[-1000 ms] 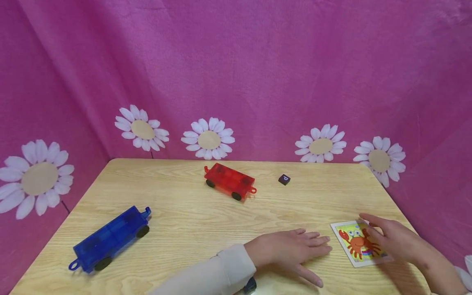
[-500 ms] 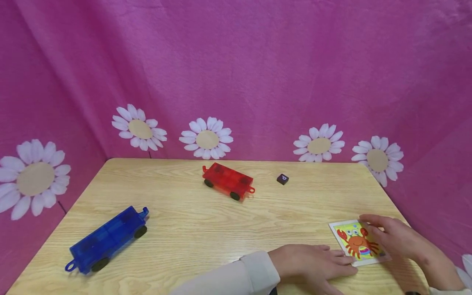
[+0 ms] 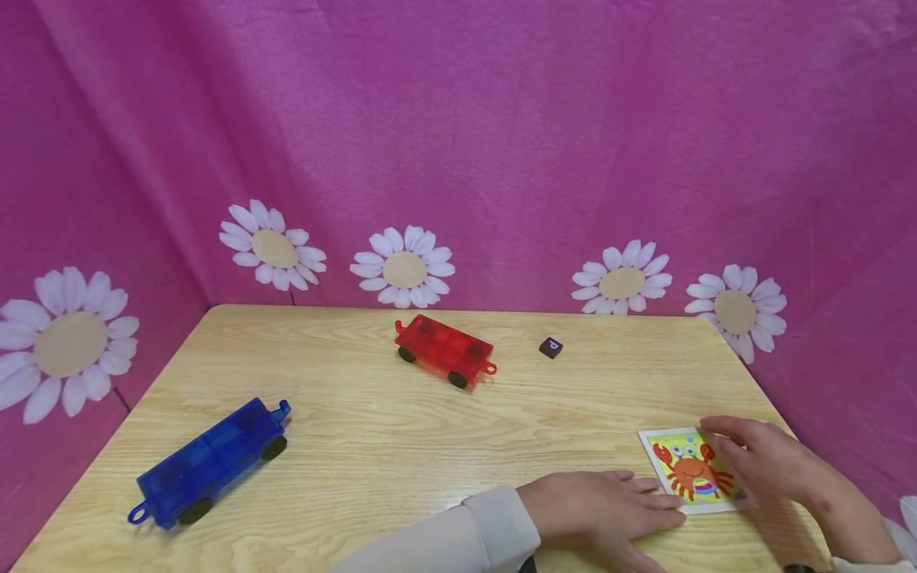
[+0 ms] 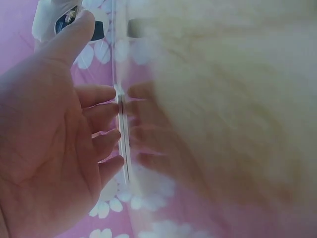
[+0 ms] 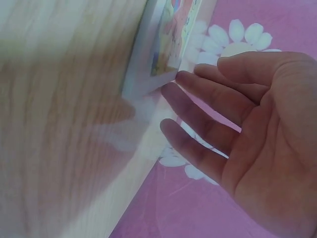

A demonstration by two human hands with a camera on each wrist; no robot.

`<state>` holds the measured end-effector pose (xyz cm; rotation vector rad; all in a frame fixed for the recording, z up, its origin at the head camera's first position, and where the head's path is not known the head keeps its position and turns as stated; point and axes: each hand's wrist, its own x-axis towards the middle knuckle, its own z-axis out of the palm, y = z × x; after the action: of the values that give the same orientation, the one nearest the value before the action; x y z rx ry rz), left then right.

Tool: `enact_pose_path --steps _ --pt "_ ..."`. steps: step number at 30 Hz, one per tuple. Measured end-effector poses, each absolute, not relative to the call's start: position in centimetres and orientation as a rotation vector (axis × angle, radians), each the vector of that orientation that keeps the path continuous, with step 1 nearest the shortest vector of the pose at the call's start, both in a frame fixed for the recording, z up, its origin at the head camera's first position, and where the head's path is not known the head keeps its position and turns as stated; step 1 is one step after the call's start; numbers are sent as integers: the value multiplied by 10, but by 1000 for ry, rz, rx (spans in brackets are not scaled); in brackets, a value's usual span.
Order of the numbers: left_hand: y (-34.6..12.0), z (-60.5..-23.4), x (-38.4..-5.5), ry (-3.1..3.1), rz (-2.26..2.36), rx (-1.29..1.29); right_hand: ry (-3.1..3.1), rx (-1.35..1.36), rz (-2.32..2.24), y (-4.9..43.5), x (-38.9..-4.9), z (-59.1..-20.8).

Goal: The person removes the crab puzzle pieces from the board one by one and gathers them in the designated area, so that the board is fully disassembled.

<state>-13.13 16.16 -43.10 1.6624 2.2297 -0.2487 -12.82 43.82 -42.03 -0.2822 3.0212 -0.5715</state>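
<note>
A flat, square crab picture (image 3: 691, 471) with a white border lies at the table's right side in the head view. My left hand (image 3: 605, 509) reaches across with straight fingers, their tips at its near left edge. In the left wrist view, the tips meet the picture's thin white side (image 4: 125, 144), and the thumb stays apart. At the opposite side, my right hand (image 3: 777, 461) covers part of the right edge. Its slightly bent fingers (image 5: 198, 141) lie against or very near the white border (image 5: 143, 74) in the right wrist view; exact contact is hard to tell.
A red toy wagon (image 3: 444, 350) stands at the back middle of the wooden table (image 3: 344, 430). Right of it lies a small black tile (image 3: 551, 347) with a white letter. A blue toy wagon (image 3: 211, 461) is at the left. Pink flowered cloth (image 3: 487, 159) surrounds the table.
Over the last second my left hand has moved right and slightly nearer, up to the crab picture's edge. The picture has shifted very slightly. My right hand has stayed nearly still.
</note>
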Motion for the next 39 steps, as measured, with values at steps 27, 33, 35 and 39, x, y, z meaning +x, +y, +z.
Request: enact_pose_path --steps 27,33,35,39 --pt "-17 -419 -154 2410 155 1351 2775 -635 -675 322 -164 -405" --pt "-52 -421 -147 2443 206 1301 2746 -744 -638 288 -176 -403" --pt "-63 -422 -143 2452 227 1285 2743 -791 -617 278 -180 -403" --pt "-81 -423 -136 2461 245 1244 2740 -890 -582 259 -189 -403"
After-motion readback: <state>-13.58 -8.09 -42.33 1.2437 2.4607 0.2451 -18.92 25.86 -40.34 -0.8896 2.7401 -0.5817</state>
